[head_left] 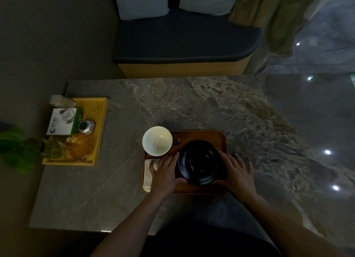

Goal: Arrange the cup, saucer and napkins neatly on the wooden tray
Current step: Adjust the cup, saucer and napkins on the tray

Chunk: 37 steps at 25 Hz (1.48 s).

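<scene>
Fingers: the black bowl [199, 162] is clasped between the left hand [164, 172] and the right hand [237, 173], thumbs curled at its near rim; the right hand's outer fingers are spread.
Black bowl: held over the brown tray [221, 139]; contents too dark to tell.
Under the left palm: a folded napkin [148, 175], partly covered.
Just beyond the left fingertips: an empty white bowl [157, 141] at the tray's corner.
Well left: a yellow tray [101, 122] in which a box [61, 121] and a glass dish [79, 146] are kept.

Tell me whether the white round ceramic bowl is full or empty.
Empty: the white round ceramic bowl sits upright, and its pale inside shows bare, with nothing in it.
</scene>
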Motion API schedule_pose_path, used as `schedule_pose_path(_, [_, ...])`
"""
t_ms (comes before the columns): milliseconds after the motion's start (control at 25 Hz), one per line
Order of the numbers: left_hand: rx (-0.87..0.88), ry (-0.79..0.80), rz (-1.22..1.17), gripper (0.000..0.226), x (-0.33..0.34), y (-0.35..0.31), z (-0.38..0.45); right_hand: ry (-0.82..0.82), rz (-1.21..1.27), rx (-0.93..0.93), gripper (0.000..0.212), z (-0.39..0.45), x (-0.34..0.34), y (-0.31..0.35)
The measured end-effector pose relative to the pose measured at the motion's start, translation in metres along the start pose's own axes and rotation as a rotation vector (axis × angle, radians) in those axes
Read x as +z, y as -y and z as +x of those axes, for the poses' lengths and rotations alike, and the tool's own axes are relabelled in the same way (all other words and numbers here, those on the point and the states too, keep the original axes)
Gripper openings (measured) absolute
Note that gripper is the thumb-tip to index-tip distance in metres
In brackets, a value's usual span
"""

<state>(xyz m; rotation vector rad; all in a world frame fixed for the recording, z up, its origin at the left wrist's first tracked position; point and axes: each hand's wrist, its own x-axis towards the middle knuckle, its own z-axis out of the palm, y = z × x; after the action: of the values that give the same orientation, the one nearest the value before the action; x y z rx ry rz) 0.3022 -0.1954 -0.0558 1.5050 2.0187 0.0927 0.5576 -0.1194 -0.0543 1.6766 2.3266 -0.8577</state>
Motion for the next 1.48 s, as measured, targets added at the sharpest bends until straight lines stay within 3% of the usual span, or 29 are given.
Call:
schedule_pose_path(880, [0.0, 0.012, 0.038, 0.097, -0.002, 0.0, 0.001, 0.015, -0.009, 0.011, 0.108, 0.002, 0.001, 0.002])
schedule_pose_path(1480, [-0.029, -0.055, -0.006, 0.084, -0.012, 0.013, -0.036, -0.033, -0.1, -0.063, 0.088, -0.016, -0.007, 0.005])
